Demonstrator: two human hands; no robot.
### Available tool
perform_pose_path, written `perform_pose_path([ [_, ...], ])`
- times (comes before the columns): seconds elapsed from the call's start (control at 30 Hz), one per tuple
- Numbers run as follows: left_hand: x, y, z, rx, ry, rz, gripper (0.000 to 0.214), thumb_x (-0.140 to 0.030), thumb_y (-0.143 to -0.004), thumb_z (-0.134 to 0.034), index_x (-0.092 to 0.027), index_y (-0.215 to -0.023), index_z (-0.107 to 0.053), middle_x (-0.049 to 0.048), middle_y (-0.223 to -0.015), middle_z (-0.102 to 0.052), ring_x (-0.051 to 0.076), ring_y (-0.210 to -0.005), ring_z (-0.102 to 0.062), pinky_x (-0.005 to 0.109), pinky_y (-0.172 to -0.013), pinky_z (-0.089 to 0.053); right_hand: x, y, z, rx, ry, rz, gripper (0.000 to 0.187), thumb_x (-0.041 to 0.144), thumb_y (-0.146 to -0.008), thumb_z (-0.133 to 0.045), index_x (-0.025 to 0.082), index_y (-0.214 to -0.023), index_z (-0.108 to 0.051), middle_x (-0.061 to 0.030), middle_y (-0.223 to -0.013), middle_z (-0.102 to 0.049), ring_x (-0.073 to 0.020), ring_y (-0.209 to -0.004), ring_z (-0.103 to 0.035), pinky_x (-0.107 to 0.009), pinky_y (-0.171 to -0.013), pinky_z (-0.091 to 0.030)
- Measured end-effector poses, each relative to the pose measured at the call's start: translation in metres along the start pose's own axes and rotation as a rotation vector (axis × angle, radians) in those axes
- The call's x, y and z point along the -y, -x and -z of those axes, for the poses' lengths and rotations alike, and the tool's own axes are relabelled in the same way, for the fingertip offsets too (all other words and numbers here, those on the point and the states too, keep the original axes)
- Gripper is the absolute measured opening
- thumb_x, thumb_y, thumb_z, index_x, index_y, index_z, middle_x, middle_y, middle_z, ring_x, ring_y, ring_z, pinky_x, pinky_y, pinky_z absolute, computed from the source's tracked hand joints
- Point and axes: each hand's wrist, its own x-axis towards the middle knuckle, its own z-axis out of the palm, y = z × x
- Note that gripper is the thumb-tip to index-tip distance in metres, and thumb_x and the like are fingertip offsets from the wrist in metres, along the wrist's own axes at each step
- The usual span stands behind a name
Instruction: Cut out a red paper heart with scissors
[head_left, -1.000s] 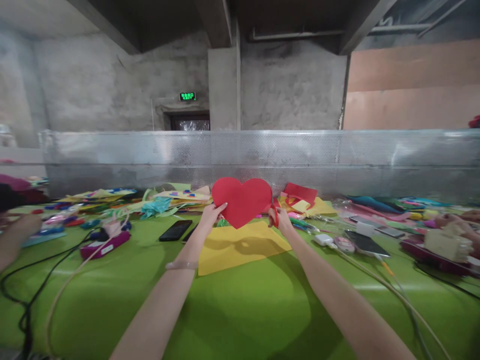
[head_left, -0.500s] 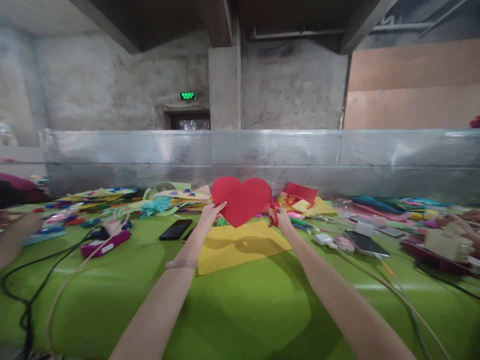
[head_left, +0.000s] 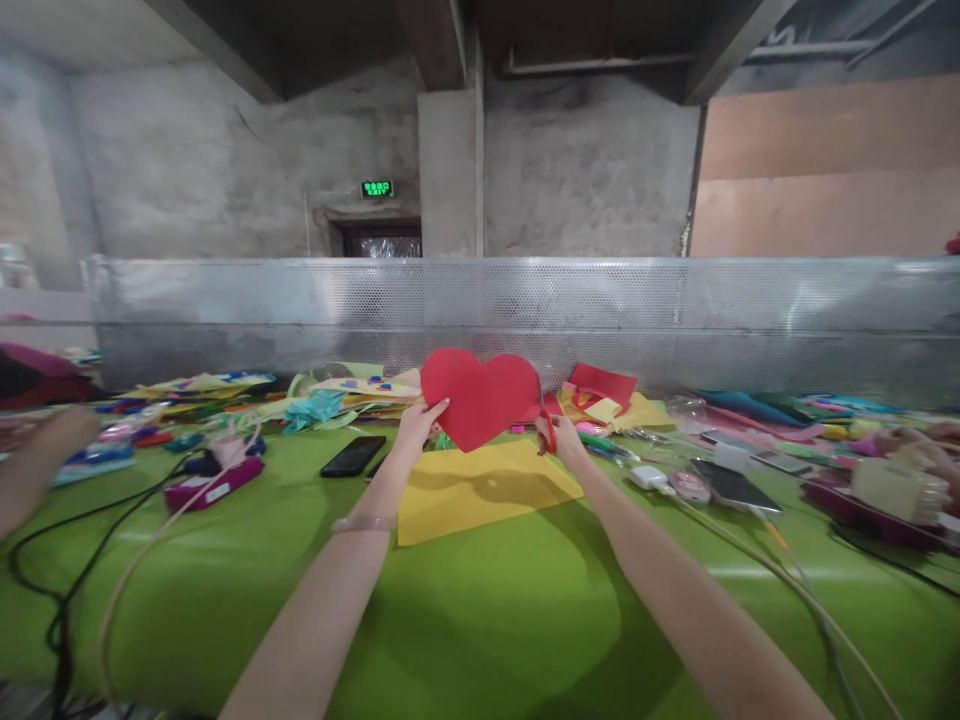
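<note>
A red paper heart [head_left: 484, 398] is held upright above the table by my left hand [head_left: 418, 432], whose thumb presses on its lower left face. My right hand [head_left: 560, 440] is closed round the red handles of a pair of scissors [head_left: 550, 428]. The scissor blades point up, close along the heart's right edge; I cannot tell whether they touch it. Below both hands a yellow sheet [head_left: 480, 490] lies on the green table [head_left: 495, 620]. Red paper with a curved cut [head_left: 604, 388] lies behind my right hand on more yellow paper.
A black phone [head_left: 352, 457] and a purple power strip [head_left: 214, 485] with cables lie to the left. White chargers [head_left: 648, 478], another phone [head_left: 735, 486] and cords are on the right. Craft scraps line the back, before a perforated metal panel [head_left: 570, 310]. Other people's hands show at both sides.
The red heart has shifted very slightly left, with its left side turned a little. Both hands keep their hold. The other person's arm at the left has moved slightly.
</note>
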Motion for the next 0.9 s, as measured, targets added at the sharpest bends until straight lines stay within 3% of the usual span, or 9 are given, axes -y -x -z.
perform_pose_path([
  [0.07,0.0,-0.001,0.002,-0.018,-0.002,0.001,0.04,-0.046,-0.053,-0.076,-0.012,-0.068,-0.062,-0.0037,-0.043,-0.05,0.006,-0.036,-0.038,0.02,-0.036,-0.024,0.002,0.003,0.0,0.009,0.018,-0.009,0.024,0.032,-0.088,-0.054,0.012,-0.076,-0.057,0.0055,-0.058,-0.054,-0.005,-0.043,-0.049,-0.019,-0.043,-0.045],
  [0.27,0.0,-0.003,0.006,-0.056,0.006,0.01,0.039,-0.047,-0.052,-0.076,-0.013,-0.064,-0.062,-0.0043,-0.042,-0.047,0.005,-0.035,-0.035,0.019,-0.036,-0.025,0.012,0.012,-0.003,0.002,0.041,0.023,0.027,0.028,-0.075,-0.056,0.018,-0.052,-0.046,0.0058,-0.035,-0.045,-0.0078,-0.032,-0.044,-0.02,-0.035,-0.044],
  [0.53,-0.004,0.001,0.005,-0.096,0.034,0.009,0.04,-0.046,-0.049,-0.078,-0.013,-0.064,-0.062,-0.0035,-0.045,-0.049,0.007,-0.038,-0.038,0.02,-0.037,-0.029,0.017,0.017,-0.004,0.01,0.087,0.023,0.024,0.026,-0.072,-0.054,0.019,-0.051,-0.044,0.0047,-0.034,-0.045,-0.0088,-0.031,-0.046,-0.02,-0.037,-0.047],
  [0.9,-0.005,0.001,0.007,-0.12,0.04,0.024,0.039,-0.043,-0.046,-0.08,-0.012,-0.064,-0.063,-0.0045,-0.043,-0.047,0.005,-0.036,-0.033,0.02,-0.036,-0.024,0.005,0.007,-0.001,0.037,0.106,0.045,0.023,0.029,-0.069,-0.056,0.018,-0.052,-0.046,0.0053,-0.037,-0.045,-0.0081,-0.032,-0.045,-0.022,-0.037,-0.049],
])
